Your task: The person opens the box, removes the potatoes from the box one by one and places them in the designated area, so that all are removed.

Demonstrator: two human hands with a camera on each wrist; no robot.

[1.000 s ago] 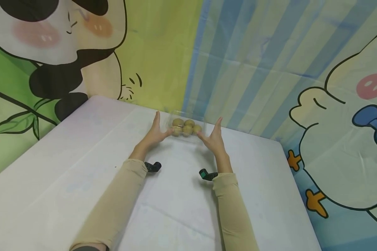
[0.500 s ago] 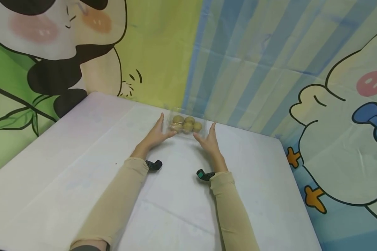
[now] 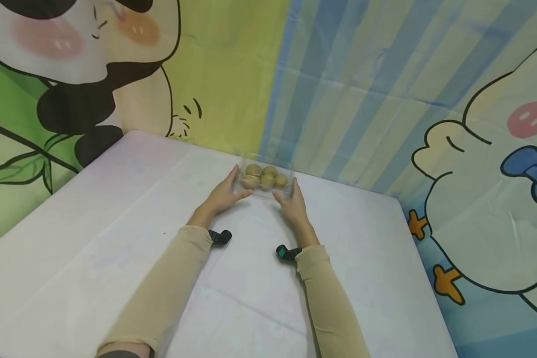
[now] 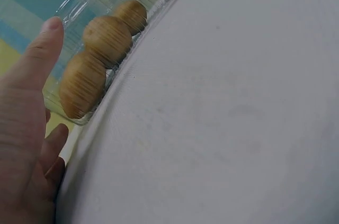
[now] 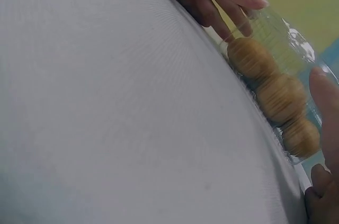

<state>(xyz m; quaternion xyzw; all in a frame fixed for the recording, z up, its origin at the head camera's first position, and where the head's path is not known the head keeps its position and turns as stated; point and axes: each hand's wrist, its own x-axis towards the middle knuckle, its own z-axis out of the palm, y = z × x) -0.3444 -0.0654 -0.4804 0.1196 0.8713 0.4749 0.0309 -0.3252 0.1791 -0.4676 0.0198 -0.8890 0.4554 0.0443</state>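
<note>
A clear plastic box (image 3: 268, 160) stands on the far part of the white table, with several round yellow-brown potato-like items (image 3: 267, 180) inside. At its left end is my left hand (image 3: 223, 193), thumb toward the near corner and fingers along the side. My right hand (image 3: 294, 204) mirrors it at the right end, fingertips right at the box's side. In the left wrist view the left thumb (image 4: 45, 49) overlaps the box's near face, with the lower fingers loosely bent beside the end. The right thumb (image 5: 323, 89) overlaps the near face similarly in the right wrist view.
The white-covered table (image 3: 250, 278) extends toward me, its far edge just behind the box. A printed cloth backdrop (image 3: 353, 89) with a panda and stripes hangs behind it. Small dark devices (image 3: 221, 237) sit at both wrists.
Both hands have closed in on the box from the sides, the right moving left and the left moving right. The box sits nearly where it was half a second ago.
</note>
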